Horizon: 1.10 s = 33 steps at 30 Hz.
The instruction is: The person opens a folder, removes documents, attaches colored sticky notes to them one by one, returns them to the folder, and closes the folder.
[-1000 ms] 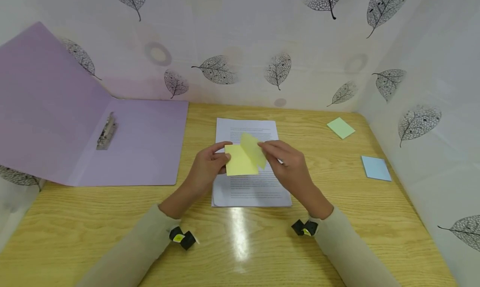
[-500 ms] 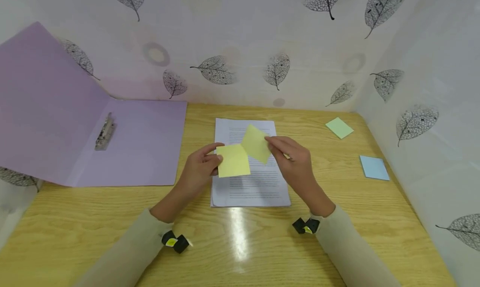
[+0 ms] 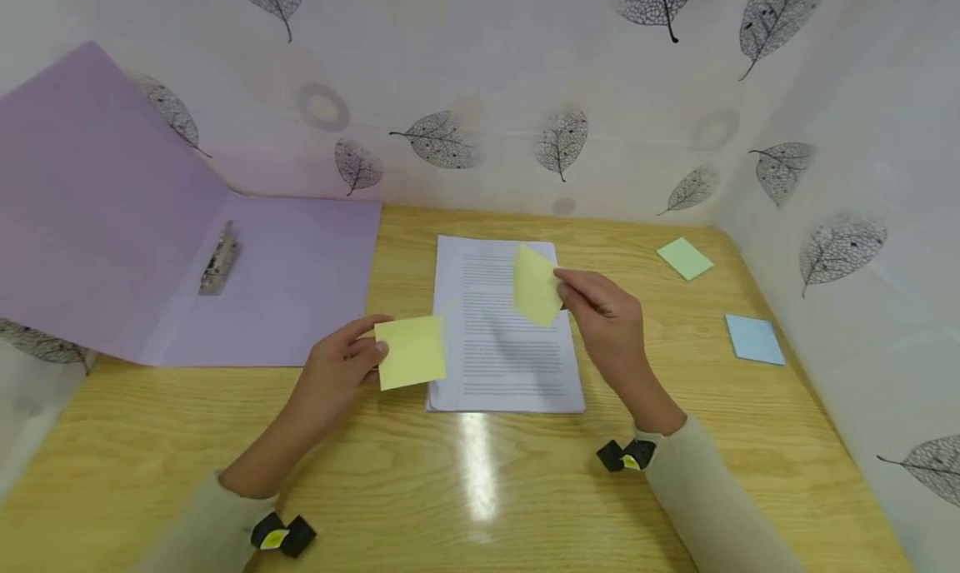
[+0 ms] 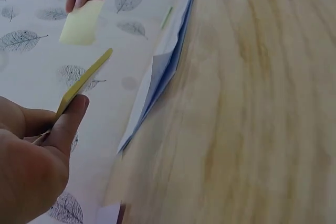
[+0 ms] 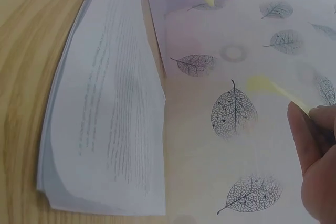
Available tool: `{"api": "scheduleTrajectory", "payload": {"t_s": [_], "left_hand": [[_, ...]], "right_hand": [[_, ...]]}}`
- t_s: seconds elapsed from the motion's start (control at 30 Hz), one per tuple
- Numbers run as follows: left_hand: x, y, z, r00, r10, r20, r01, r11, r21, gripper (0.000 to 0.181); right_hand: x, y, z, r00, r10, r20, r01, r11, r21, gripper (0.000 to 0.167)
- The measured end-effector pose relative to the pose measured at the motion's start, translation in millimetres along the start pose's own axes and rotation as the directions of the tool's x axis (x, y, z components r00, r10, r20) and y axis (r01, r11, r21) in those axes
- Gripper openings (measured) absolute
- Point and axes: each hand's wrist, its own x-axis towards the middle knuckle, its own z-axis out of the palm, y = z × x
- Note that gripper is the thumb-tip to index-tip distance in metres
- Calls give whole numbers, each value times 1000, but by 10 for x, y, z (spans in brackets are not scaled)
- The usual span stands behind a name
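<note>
While the left hand [image 3: 339, 371] grips a yellow pad [image 3: 414, 353], the right hand [image 3: 606, 316] pinches a yellow sheet [image 3: 535, 288]

Where the head view shows the pad's square face, the left wrist view gives its thick edge and the layered side of the printed papers [image 3: 502, 377]. With the left thumb on its face and fingers behind, the pad is held up at the papers' left edge, apart from the sheet. Right thumb and fingertips meet on the sheet's right edge, above the papers. The right wrist view blurs the sheet and cuts off the right hand; the head view mostly hides the left fingers.
</note>
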Motion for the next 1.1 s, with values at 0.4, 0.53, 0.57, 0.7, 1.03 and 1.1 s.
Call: {"api": "scheduleTrajectory", "payload": {"t_s": [0.4,0.53,0.57,0.7,1.03,1.1], "left_hand": [[-550,-280,-635,994,-104,-20,105,943,316,52],[-620,-336,-779,994,-101,-47,112,906,409,53],[-626,-345,-804,994,-101,-51,113,896,429,54],[-623,-365,-846,994,-95,-52,108,869,483,56],[-666,-307,-833,997,-19,-74,57,827,560,55],[-681,-294,-836,996,1,-94,52,823,566,54]], "right_hand": [[-86,102,-167,995,95,16,-93,992,-87,30],[-93,111,-171,994,105,21,-103,992,-75,29],[-98,117,-174,994,110,21,-108,991,-79,29],[-118,125,-191,992,121,22,-118,989,-83,28],[-120,114,-181,993,110,36,-108,993,-56,30],[-115,116,-189,994,105,38,-103,993,-60,30]]}}
